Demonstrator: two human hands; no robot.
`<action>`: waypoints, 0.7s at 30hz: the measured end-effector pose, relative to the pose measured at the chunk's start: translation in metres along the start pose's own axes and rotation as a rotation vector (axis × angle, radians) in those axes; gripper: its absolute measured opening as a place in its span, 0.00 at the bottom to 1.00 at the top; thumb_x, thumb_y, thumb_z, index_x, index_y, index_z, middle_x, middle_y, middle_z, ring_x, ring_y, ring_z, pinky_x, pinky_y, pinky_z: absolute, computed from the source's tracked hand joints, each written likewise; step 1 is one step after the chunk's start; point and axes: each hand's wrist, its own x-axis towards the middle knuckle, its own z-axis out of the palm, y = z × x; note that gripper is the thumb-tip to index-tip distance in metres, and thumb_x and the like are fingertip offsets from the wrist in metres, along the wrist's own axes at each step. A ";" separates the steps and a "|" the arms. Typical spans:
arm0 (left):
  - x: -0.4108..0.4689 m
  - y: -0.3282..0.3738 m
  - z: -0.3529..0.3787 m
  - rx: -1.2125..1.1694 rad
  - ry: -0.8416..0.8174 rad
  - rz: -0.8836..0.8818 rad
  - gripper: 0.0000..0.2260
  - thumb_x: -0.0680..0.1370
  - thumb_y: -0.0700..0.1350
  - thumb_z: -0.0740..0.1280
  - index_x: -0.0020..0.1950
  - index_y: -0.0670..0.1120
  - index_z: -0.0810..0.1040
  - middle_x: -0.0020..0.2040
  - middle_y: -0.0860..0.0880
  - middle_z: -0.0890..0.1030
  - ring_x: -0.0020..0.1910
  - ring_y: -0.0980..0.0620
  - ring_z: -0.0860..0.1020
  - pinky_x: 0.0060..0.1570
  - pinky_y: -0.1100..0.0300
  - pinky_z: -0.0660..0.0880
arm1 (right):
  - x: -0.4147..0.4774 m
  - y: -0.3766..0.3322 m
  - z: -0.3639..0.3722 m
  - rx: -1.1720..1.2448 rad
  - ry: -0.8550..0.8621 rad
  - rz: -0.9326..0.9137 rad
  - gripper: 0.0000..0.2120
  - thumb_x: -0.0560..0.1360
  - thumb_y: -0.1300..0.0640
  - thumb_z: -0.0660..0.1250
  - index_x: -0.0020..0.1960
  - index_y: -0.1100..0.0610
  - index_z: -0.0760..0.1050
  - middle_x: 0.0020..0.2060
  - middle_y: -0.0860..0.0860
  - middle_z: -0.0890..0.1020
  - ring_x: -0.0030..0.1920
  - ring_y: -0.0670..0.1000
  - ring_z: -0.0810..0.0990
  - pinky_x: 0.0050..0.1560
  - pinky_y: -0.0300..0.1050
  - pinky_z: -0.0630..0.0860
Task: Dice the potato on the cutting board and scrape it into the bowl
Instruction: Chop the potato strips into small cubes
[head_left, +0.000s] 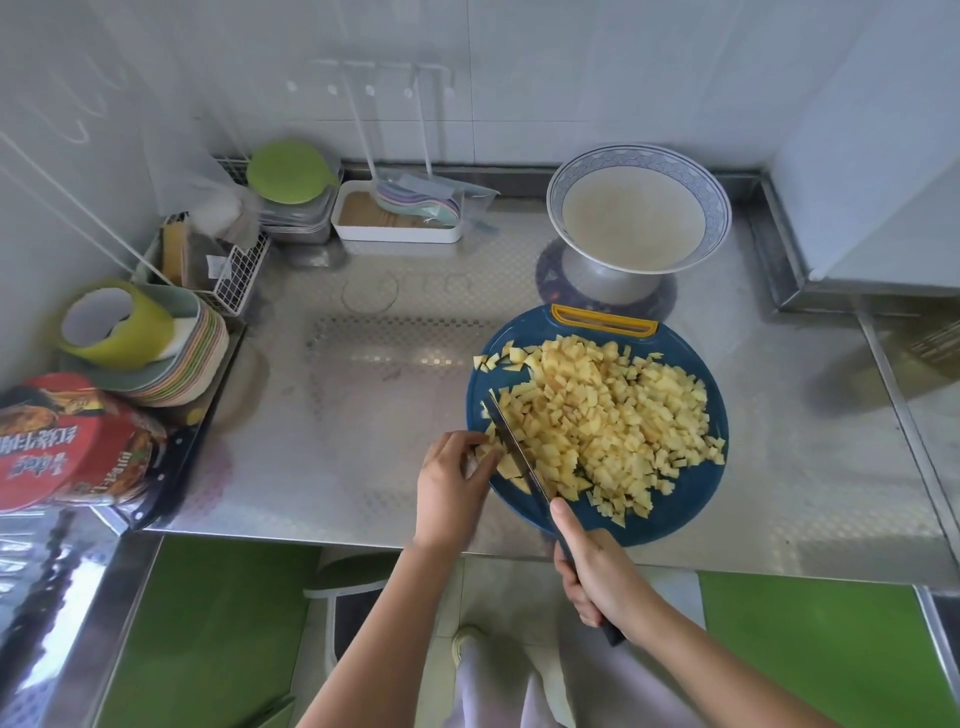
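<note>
Many small pale-yellow cubes of potato (613, 415), heaped over most of round dark-blue cutting board (696, 499) with yellow handle slot; unevenly cut, a few strays near the rim. Left hand (452, 488): fingertips curled, pinching a bit of potato at the board's left edge, just beside the blade. Right hand (597, 577): wrapped round dark handle of knife (517, 449), blade slanting into the pile. Blue-patterned bowl (639, 208): beyond the board, on steel counter (363, 364), apart from the potato.

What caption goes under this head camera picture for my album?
Dicing time: right hand cuts potato with a knife, left hand holds it on the blue board.
</note>
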 end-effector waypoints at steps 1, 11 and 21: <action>-0.001 -0.001 0.001 -0.002 0.015 0.009 0.08 0.75 0.46 0.71 0.52 0.46 0.80 0.49 0.54 0.79 0.47 0.56 0.76 0.48 0.62 0.75 | 0.000 -0.001 0.000 -0.019 -0.006 -0.003 0.34 0.71 0.27 0.53 0.27 0.57 0.60 0.20 0.53 0.60 0.19 0.52 0.61 0.24 0.42 0.61; -0.016 -0.004 0.014 0.044 0.137 -0.017 0.07 0.74 0.42 0.72 0.49 0.41 0.80 0.50 0.49 0.78 0.49 0.54 0.74 0.50 0.75 0.68 | 0.000 -0.010 -0.005 -0.136 0.010 0.028 0.30 0.79 0.34 0.53 0.29 0.55 0.54 0.18 0.46 0.57 0.18 0.47 0.56 0.24 0.40 0.53; -0.018 -0.005 0.018 -0.021 0.186 -0.052 0.05 0.73 0.41 0.73 0.46 0.41 0.82 0.44 0.49 0.79 0.44 0.50 0.78 0.45 0.55 0.78 | 0.006 -0.019 -0.004 -0.169 -0.004 0.125 0.30 0.77 0.31 0.53 0.30 0.54 0.55 0.18 0.44 0.57 0.18 0.46 0.56 0.22 0.37 0.54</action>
